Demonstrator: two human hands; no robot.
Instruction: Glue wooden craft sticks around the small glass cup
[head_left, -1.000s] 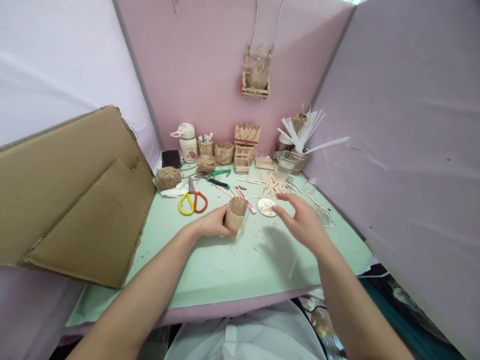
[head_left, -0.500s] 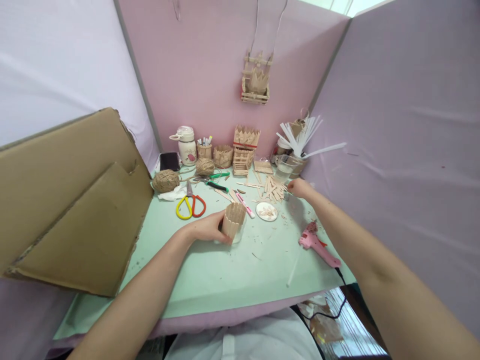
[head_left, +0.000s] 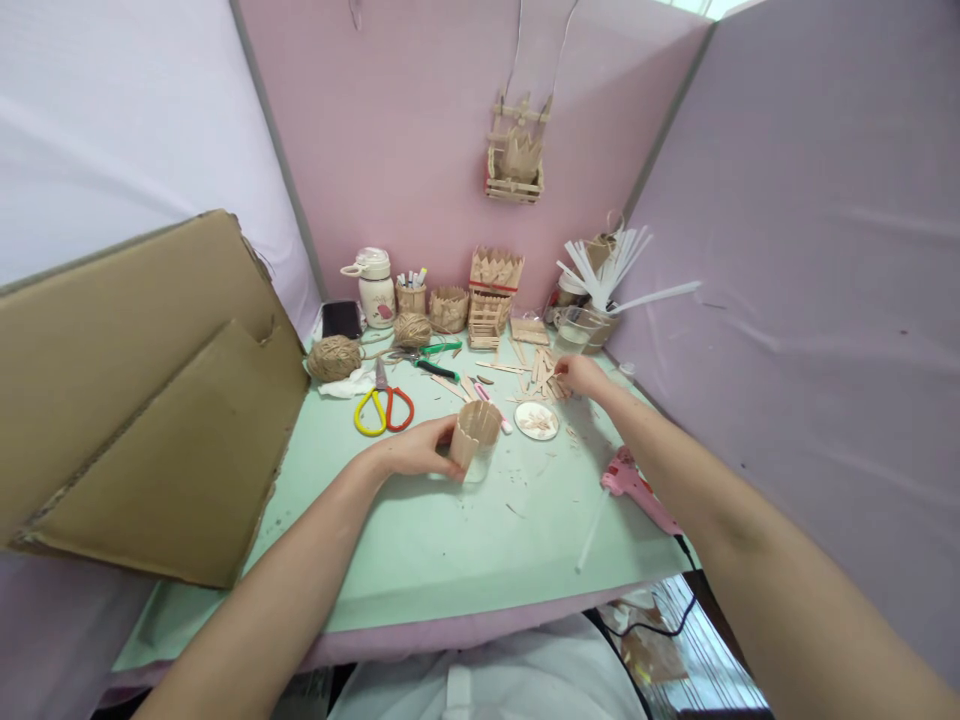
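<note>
My left hand grips a clear cup from its left side; thin wooden pieces line part of its wall. At the right edge of a pile of wooden sticks, my right hand has its fingers pinched together, and what they hold is too small to make out. A round white dish with wood scraps lies between the hands. Just right of the cup is a pink and white cutter.
Yellow and red scissors, pliers and twine balls lie at the left. A pink glue gun rests under my right forearm. Behind stand a bottle, stick-built holders and white glue sticks. Cardboard leans at far left.
My right hand has moved left onto the edge of the stick pile. The cup in my left hand has turned slightly, and the view has shifted a little.
</note>
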